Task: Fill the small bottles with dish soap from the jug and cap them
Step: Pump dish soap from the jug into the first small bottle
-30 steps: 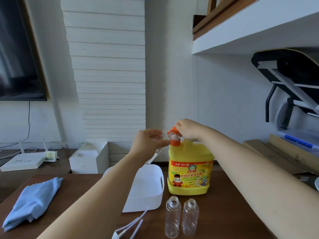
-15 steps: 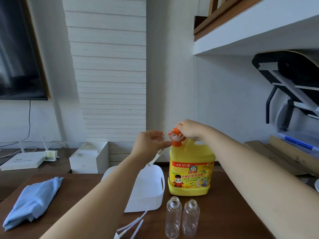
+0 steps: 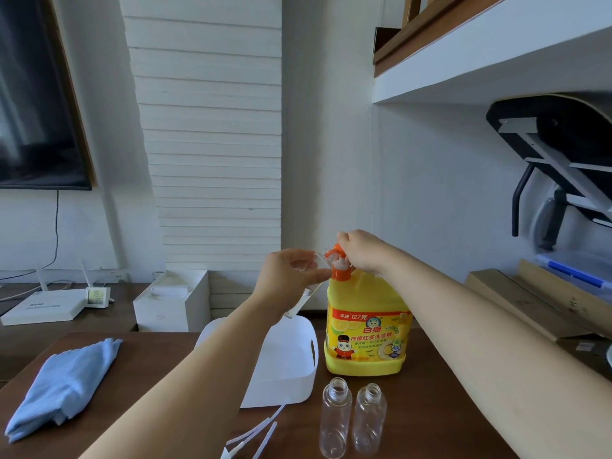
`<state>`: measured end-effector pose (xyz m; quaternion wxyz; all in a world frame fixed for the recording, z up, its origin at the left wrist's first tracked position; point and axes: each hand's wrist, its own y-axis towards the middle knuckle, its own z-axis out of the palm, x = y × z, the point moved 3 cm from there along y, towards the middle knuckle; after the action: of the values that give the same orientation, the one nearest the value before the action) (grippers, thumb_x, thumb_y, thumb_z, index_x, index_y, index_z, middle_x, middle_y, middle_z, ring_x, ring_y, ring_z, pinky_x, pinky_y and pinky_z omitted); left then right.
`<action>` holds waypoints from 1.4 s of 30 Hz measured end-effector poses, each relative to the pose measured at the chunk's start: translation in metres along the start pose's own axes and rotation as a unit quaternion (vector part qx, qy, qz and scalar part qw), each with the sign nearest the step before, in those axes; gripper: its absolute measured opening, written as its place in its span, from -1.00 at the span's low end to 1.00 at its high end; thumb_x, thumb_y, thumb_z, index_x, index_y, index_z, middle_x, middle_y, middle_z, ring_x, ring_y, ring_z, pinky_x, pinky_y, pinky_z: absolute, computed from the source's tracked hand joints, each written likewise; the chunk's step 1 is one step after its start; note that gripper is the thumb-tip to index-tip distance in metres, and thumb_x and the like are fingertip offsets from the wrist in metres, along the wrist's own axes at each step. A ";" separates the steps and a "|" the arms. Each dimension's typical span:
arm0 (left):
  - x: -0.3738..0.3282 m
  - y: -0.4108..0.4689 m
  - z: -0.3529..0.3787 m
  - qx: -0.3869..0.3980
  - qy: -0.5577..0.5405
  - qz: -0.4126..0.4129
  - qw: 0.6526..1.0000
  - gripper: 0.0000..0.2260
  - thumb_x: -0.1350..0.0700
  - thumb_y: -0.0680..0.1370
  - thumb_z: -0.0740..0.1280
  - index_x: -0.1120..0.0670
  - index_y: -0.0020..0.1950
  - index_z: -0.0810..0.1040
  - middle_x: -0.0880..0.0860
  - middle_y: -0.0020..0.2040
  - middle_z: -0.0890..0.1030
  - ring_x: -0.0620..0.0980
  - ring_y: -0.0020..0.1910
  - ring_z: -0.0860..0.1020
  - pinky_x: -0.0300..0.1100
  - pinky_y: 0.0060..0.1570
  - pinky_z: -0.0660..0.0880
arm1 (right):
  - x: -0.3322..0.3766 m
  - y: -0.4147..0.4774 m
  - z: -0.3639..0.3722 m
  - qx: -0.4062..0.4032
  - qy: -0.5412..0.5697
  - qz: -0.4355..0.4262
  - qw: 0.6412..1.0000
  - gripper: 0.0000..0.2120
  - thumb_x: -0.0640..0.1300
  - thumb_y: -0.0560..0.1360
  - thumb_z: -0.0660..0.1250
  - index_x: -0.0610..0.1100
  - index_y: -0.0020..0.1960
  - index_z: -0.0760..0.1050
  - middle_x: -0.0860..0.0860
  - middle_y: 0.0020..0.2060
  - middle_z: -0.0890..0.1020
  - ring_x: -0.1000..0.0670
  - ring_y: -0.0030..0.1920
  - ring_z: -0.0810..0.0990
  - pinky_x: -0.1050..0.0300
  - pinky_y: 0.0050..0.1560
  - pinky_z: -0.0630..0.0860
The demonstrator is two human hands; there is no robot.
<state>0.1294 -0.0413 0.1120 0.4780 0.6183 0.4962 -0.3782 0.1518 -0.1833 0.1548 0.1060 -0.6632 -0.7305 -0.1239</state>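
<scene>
Atop jug pump (image 3: 341, 272) — right hand (image 3: 364, 254)

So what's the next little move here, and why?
Probably press the pump down with the right hand, which grips its top. The left hand holds a clear bottle tilted with its mouth at the pump, and the bottle looks empty, so soap from the jug should go in now.

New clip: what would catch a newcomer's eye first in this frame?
The bright yellow jug stands mid-table, the right hand gripping its orange pump while the left hand holds a small clear bottle tilted at the spout. In front of the jug stand two empty uncapped bottles; a blue cloth lies far left.
</scene>
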 end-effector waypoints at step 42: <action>-0.005 0.000 -0.001 -0.003 0.014 0.010 1.000 -0.49 0.08 0.35 0.54 0.16 0.25 0.54 0.05 0.12 0.62 -0.02 0.07 0.56 -0.17 0.05 0.44 | 0.006 -0.002 -0.006 0.026 -0.067 0.003 0.997 -0.95 -0.17 0.62 0.08 -0.16 0.03 0.25 -0.14 -0.06 0.37 -0.10 -0.04 0.35 0.10 -0.02 0.32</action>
<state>0.1283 -0.0413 0.1175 0.4765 0.6274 0.4973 -0.3632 0.1493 -0.1795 0.1621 0.0748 -0.6695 -0.7366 -0.0597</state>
